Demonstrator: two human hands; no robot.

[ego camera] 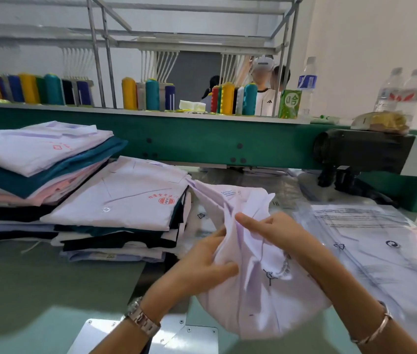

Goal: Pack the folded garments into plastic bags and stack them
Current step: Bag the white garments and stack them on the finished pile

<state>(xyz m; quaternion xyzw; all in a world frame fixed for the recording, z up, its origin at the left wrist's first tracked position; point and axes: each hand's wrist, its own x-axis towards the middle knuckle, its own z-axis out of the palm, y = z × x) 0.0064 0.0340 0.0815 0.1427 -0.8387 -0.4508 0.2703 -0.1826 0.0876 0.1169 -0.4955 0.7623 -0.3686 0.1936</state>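
Observation:
A pale lilac garment [261, 297] lies bunched on the table in front of me, an embroidered mark showing on it. My left hand [202, 261] pinches a fold on its left side. My right hand [271, 228] grips the cloth from the right, index finger pointing left across it. Clear plastic bags [371, 233] with printed text lie flat to the right, one holding a white garment. Two stacks of folded garments stand at the left: a nearer one [125, 200] topped by a white shirt with a red logo, and a taller one [33, 154] behind.
A green embroidery machine beam [202, 139] crosses behind the table, with a black motor [360, 152] at the right. Thread cones [151, 94] line the shelf above, beside water bottles [401, 90] and a green carton [290, 103]. People stand beyond. A metal plate [176, 338] sits near me.

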